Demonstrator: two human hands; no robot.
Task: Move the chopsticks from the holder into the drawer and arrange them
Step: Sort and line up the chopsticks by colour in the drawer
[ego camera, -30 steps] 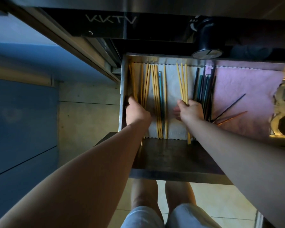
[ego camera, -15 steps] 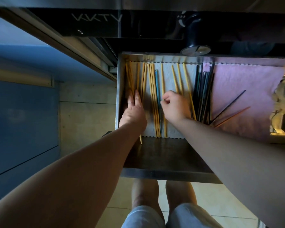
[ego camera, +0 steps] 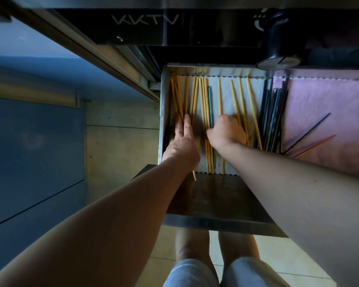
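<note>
Blue cupboard doors fill the left side, with pale floor tiles beside them. Above is a dark machine marked with the letters VKTV. Under that machine a metal drawer is pulled out toward the person. Its far part is lined with a white cloth on the left and a pink cloth on the right. The near part is bare dark metal.

All the chopsticks in view are in the drawer. On the white cloth lie yellow chopsticks, most pointing away from the person, some leaning a little. One teal chopstick lies among them. One yellow tip pokes past the near edge of the white cloth, just by the left wrist. A tight bunch of dark chopsticks lies where the two cloths meet. Two more lie slanted on the pink cloth — a black chopstick and an orange chopstick.

The left hand lies flat with straight fingers on the yellow chopsticks by the drawer's left wall. A ring shows on one finger. The right hand is over the middle yellow chopsticks, beside the teal one, with its fingers curled under — I cannot tell if they grip a stick. A black round knob hangs above the drawer's far edge. Bare legs and light shorts show below.
</note>
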